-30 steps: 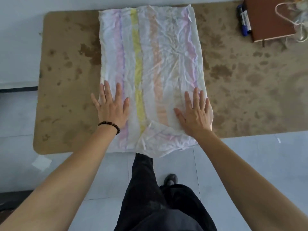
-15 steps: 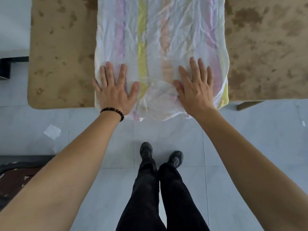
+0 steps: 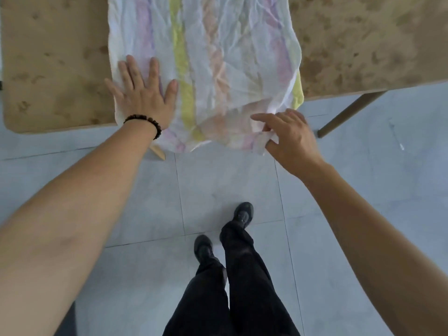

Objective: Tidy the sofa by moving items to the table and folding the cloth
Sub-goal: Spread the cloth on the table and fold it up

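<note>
Cloth (image 3: 218,57) overhangs the table (image 3: 53,69) edge; left hand (image 3: 143,93) flat, right hand (image 3: 288,137) pinching its corner.

A plain indoor room, likely a home: pale floor tiles (image 3: 218,180) under a worn, mottled-brown table (image 3: 53,69).

The cloth (image 3: 218,57) lay on the table (image 3: 53,64), its near end hanging over the near edge. The left hand (image 3: 143,95) rested flat on the cloth's left side; the right hand (image 3: 288,137) pinched its near right corner, off the edge.
</note>
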